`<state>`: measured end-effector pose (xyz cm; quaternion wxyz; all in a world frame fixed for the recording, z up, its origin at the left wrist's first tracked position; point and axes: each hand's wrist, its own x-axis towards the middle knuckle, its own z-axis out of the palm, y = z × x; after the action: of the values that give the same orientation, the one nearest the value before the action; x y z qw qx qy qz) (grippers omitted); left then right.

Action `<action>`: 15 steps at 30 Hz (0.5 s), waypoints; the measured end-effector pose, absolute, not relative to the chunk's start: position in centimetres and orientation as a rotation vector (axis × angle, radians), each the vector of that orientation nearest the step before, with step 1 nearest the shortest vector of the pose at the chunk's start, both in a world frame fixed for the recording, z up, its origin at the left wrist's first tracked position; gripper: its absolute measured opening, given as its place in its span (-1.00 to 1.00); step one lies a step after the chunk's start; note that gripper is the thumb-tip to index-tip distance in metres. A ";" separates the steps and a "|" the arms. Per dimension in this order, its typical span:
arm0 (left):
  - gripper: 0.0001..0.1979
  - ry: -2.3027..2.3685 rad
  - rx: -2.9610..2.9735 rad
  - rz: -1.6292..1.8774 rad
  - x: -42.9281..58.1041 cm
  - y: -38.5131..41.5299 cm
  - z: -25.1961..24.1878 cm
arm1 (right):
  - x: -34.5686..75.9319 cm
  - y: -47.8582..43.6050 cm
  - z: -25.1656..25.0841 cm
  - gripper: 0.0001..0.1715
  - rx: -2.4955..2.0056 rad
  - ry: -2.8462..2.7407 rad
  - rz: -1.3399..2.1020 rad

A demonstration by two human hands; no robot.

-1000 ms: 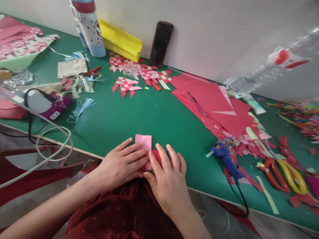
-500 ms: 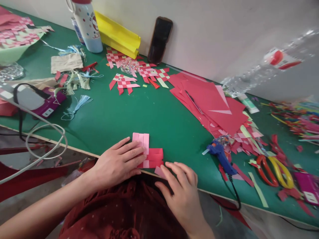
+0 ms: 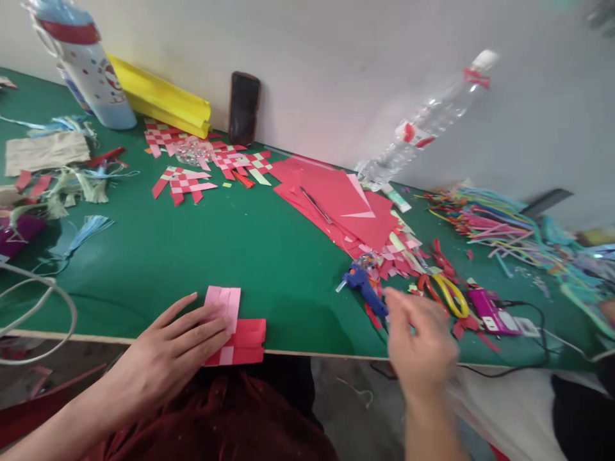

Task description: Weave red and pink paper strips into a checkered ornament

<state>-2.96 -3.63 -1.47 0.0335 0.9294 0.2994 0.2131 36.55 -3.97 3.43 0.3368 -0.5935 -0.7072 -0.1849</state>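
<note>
My left hand (image 3: 180,336) lies flat, fingers stretched out, over woven paper strips at the table's front edge. Under its fingertips pokes a pink paper strip piece (image 3: 225,301), standing out upward. Red paper strips (image 3: 250,336) extend to the right from the same weave, and part of it is hidden by my fingers. My right hand (image 3: 420,339) hovers near the front edge, smeared by motion, its fingers partly curled. Just left of it a blue hot glue gun (image 3: 368,291) lies on the table. Whether my right fingers touch it or hold anything, I cannot tell.
Red paper sheets (image 3: 355,205) with a pen (image 3: 316,205) lie at the back. Scissors (image 3: 451,294) and a purple box (image 3: 492,312) sit right. A plastic bottle (image 3: 423,125), phone (image 3: 244,109) and drinking flask (image 3: 103,83) stand by the wall. Tassels (image 3: 89,234) lie left.
My right hand has left the woven paper and moved right, to beside the glue gun. My left hand stays on the weave. The view has turned to the right.
</note>
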 end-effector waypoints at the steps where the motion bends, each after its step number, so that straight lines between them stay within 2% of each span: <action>1: -0.54 0.933 2.829 0.699 -3.0 -3.8 -1.7 | 38.8 -3.1 3.8 -0.76 -1.686 -1.798 -0.539; 4: -0.55 0.917 2.748 0.784 -3.0 -4.1 -1.9 | 44.5 -0.4 4.0 -0.55 -2.080 -1.789 -0.546; 6: -0.55 0.915 2.658 0.836 -2.8 -3.8 -1.3 | 47.0 1.3 4.0 -0.55 -2.128 -1.866 -0.471; 10: -0.66 0.978 2.248 0.892 -1.5 -1.8 2.2 | 48.6 4.0 5.3 -0.45 -2.165 -1.903 -0.417; 12: -0.75 1.026 1.873 0.784 -0.4 -0.1 4.4 | 47.3 5.0 7.0 -0.40 -2.134 -1.877 -0.435; 15: -0.68 0.930 1.321 0.784 1.3 2.8 6.5 | 42.3 5.8 9.6 -0.43 -1.944 -1.736 -0.360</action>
<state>1.35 2.80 6.55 0.6234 0.5753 0.4048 0.3414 42.33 5.77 9.63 0.2525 -0.7149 -0.6385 -0.1323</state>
